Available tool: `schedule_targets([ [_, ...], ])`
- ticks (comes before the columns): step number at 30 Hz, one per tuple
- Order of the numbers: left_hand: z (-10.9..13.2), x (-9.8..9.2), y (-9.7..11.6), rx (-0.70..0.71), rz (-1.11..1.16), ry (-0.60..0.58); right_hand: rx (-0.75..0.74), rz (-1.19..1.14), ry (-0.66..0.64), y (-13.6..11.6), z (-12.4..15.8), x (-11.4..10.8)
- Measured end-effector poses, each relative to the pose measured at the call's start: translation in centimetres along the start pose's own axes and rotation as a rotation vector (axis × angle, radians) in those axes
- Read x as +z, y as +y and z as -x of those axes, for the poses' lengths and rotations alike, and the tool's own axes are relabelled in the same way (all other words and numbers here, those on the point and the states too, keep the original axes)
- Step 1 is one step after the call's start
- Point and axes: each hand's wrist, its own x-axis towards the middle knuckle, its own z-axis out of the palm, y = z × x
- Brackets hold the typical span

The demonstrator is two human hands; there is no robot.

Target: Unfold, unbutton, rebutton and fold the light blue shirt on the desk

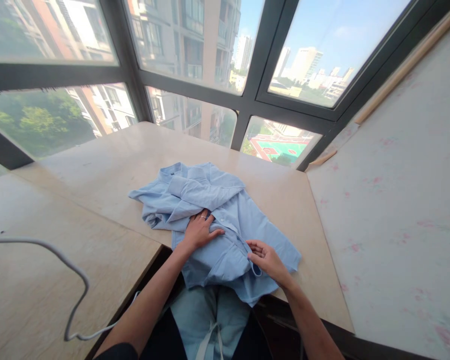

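A light blue button-up shirt (225, 255) lies rumpled on the pale tabletop, its collar toward the window and its hem at the near edge. One sleeve (210, 195) is folded across the chest. My left hand (200, 231), with a ring on one finger, rests flat on the shirt front, thumb spread. Its fingertips reach the edge of the folded sleeve and are partly hidden there. On the lower right of the shirt, my right hand (265, 257) has its fingers curled and thumb closed at the front edge, gripping the cloth beside a small turned-up fold.
A white cable (75, 270) loops over the left part of the tabletop (60, 215). Dark-framed windows (243, 105) stand behind the table. A wall with flowered paper (390, 225) borders the right side. My legs (213, 320) are below the near edge.
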Motion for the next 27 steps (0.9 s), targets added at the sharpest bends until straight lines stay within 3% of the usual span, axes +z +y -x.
schedule_targets([
  [8,-2.7,-1.3,-2.2,0.108,0.016,-0.068,-0.101,0.408,0.17,0.4,-0.3,2.3],
  [13,-2.8,-1.3,-2.0,0.061,0.067,-0.038,-0.027,0.348,0.232,0.3,-0.8,2.5],
  [16,-1.2,-1.4,0.5,-0.005,0.14,0.081,0.02,0.202,0.264,0.8,-0.8,2.5],
  [18,0.4,-1.6,3.2,-0.044,0.258,0.201,0.04,0.091,0.293,1.0,-0.7,2.7],
  [20,2.1,-1.8,6.3,-0.033,0.424,0.246,0.045,-0.016,0.31,0.9,-0.8,3.0],
  [23,4.0,-1.9,9.6,-0.032,0.595,0.148,0.03,-0.135,0.34,0.4,-0.9,3.5],
  [27,4.9,-1.5,10.1,-0.15,0.711,0.035,0.01,-0.188,0.379,0.0,-0.9,3.8],
])
